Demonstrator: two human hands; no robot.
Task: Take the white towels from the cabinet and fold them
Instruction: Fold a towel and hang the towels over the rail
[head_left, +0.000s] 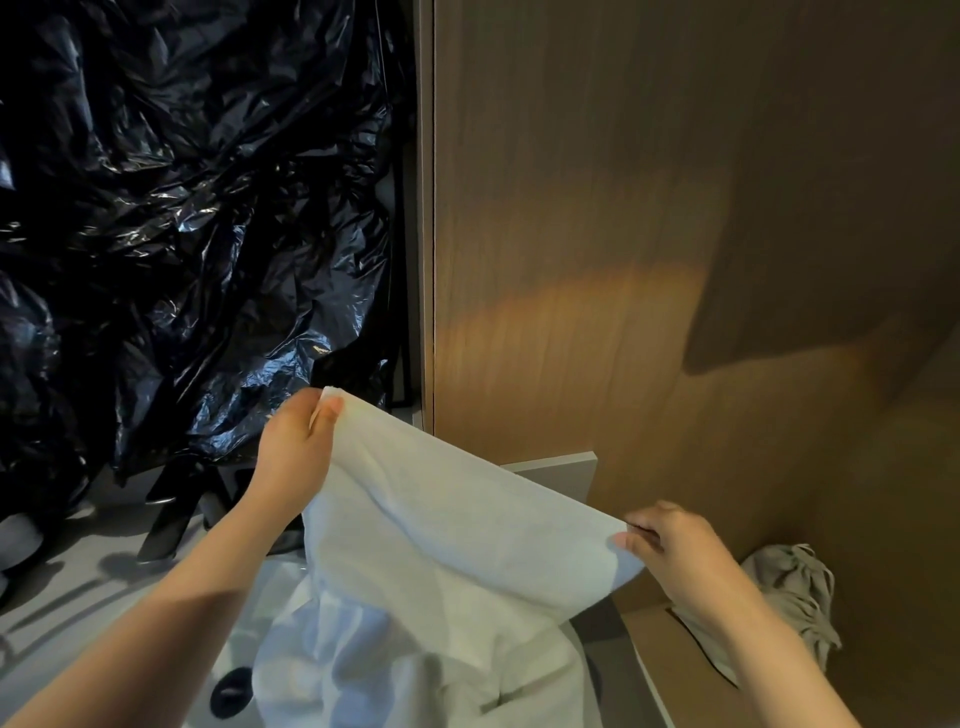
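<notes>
Towel (457, 519) stretches upper-left to lower-right between left hand (296, 441) and right hand (675, 551).

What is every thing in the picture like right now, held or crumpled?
white towel: held up, stretched between both hands, lower part hanging rumpled.
left hand: pinches the towel's upper corner.
right hand: pinches the towel's other corner.
black plastic: crinkled, shiny.
grey cloth: bunched up, untouched.

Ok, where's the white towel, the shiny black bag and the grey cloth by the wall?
white towel (457, 525): head view, on its smooth stretched middle.
black bag (197, 208): head view, on its crinkly front.
grey cloth (789, 582): head view, on its bunched-up top.
</notes>
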